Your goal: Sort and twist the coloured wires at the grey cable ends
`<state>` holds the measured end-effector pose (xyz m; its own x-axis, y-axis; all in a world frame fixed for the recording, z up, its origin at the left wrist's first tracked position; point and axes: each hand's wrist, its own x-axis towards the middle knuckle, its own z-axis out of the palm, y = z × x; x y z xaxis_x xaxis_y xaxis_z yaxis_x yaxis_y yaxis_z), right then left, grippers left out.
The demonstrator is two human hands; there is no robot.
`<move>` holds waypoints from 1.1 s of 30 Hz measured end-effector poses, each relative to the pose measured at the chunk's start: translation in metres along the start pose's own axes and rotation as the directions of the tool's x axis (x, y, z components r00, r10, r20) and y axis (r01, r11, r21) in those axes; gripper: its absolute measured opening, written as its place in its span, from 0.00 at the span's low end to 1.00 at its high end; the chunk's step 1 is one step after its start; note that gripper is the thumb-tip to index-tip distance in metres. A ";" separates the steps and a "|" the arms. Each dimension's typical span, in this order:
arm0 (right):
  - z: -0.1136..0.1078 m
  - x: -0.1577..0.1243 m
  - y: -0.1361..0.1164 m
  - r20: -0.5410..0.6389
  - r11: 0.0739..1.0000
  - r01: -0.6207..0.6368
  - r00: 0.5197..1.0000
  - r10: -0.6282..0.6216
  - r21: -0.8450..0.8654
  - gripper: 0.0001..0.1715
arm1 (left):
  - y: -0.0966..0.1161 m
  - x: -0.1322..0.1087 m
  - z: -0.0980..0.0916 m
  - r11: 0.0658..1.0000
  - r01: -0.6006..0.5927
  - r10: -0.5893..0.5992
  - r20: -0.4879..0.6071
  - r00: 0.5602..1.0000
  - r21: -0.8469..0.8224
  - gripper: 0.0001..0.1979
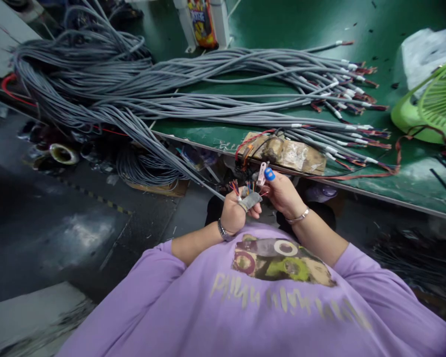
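My left hand (235,212) is closed around the end of a grey cable (211,191), whose thin coloured wires (234,186) fan out above the fingers. A grey wrap (250,200) covers what looks like the thumb. Close beside it, my right hand (285,197) grips a small pink hand tool (261,174) between its fingers, with a blue finger cover (269,174) on one fingertip. The tool's exact kind is too small to tell. Both hands meet in front of my body, just off the bench edge.
A large bundle of grey cables (134,84) lies across the green bench (282,25), stripped ends to the right. At the edge sits a taped brown block (288,152) with wires. A green fan (438,101) stands at right. Cable coils (144,168) lie below the bench.
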<state>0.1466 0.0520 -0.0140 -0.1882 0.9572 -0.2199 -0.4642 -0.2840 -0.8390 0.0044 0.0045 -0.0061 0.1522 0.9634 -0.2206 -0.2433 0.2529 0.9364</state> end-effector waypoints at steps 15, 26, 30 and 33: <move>0.013 0.013 0.006 -0.094 0.972 -0.028 0.994 0.051 0.232 0.33 | -0.007 0.009 0.002 0.999 0.002 -0.003 0.014 1.000 0.035 0.20; 0.005 0.002 -0.004 0.063 0.928 -0.231 0.973 0.223 0.292 0.35 | -0.001 -0.005 -0.003 1.000 -0.024 0.024 -0.041 0.999 -0.001 0.21; 0.007 0.000 -0.006 0.052 0.939 -0.193 0.981 0.186 0.286 0.23 | 0.000 -0.004 -0.001 0.997 -0.074 0.074 -0.046 0.996 -0.002 0.20; 0.008 0.000 -0.004 0.036 0.946 -0.164 0.986 0.161 0.281 0.24 | -0.001 0.000 0.001 0.994 -0.105 0.105 -0.061 0.993 -0.003 0.19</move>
<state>0.1412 0.0525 -0.0065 -0.2916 0.8965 -0.3337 -0.6509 -0.4416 -0.6176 0.0058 0.0042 -0.0071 0.0668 0.9882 -0.1378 -0.2610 0.1506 0.9535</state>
